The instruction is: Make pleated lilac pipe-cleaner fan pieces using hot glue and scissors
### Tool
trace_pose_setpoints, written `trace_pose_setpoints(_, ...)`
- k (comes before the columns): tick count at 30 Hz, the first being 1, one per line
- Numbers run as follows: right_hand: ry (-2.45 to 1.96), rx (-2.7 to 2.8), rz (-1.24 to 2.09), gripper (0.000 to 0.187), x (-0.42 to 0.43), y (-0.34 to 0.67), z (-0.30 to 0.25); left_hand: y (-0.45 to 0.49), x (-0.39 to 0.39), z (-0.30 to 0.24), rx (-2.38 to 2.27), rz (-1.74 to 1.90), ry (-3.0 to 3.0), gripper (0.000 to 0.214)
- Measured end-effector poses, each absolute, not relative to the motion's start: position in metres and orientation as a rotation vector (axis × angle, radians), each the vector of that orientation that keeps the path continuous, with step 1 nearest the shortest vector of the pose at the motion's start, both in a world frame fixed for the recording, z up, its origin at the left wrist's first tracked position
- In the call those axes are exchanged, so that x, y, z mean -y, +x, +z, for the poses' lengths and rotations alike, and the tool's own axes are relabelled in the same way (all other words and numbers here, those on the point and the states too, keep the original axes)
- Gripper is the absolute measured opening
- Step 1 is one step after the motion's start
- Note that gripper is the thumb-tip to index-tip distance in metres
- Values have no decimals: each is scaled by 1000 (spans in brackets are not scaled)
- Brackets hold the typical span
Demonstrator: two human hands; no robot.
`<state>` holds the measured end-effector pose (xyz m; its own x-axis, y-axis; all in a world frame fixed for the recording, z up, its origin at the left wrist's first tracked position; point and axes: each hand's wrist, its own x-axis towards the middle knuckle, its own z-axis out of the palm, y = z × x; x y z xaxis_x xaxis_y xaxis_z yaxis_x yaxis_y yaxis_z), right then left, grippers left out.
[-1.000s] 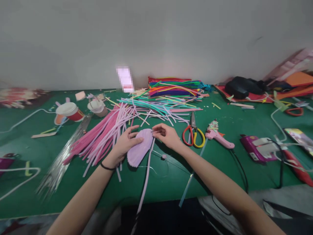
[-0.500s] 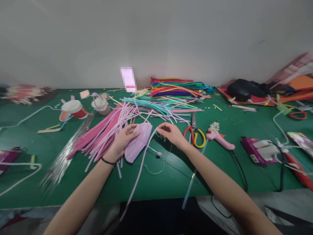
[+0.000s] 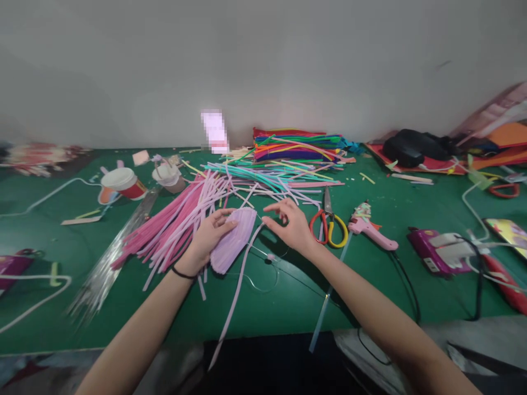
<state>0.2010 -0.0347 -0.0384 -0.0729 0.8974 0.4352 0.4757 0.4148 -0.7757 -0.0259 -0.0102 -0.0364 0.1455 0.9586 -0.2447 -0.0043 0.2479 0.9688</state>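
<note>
My left hand (image 3: 209, 235) is closed on a flat lilac panel (image 3: 233, 241) made of pipe cleaners laid side by side, thumb on its face. From the panel's upper right corner a loose lilac pipe cleaner (image 3: 237, 288) hangs down past the table's front edge. Close to that corner is my right hand (image 3: 291, 227), thumb and forefinger apart with nothing visibly held between them. Under the hands a thin clear loop with a small pink bead-like piece (image 3: 270, 257) lies on the green table (image 3: 284, 312).
Pink and lilac pipe cleaners (image 3: 164, 230) lie left, beside thin silver wires (image 3: 109, 263). Multicoloured bundles (image 3: 296, 147) are at the back. Red-and-yellow-handled scissors (image 3: 328, 222), a pink glue gun (image 3: 374, 233) and a purple power strip (image 3: 430, 252) sit right. Two cups (image 3: 134, 189) stand back left.
My right thumb and forefinger have parted and let go of the loose pipe cleaner's upper end. My left hand keeps the panel in nearly the same place.
</note>
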Motion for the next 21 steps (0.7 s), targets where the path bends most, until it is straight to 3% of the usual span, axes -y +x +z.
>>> trace_pose_setpoints(6, -1220, 2261, 260, 19, 47, 197, -36, -29, 9, -38, -1210, 908, 1130, 51)
trace_pose_setpoints(12, -1166, 2289, 77, 23, 47, 194, -39, -28, 9, -38, -1185, 927, 1158, 49)
trace_pose_setpoints(21, -1048, 2271, 246, 23, 49, 191, -43, -25, 12, -41, -1153, 972, 1242, 45)
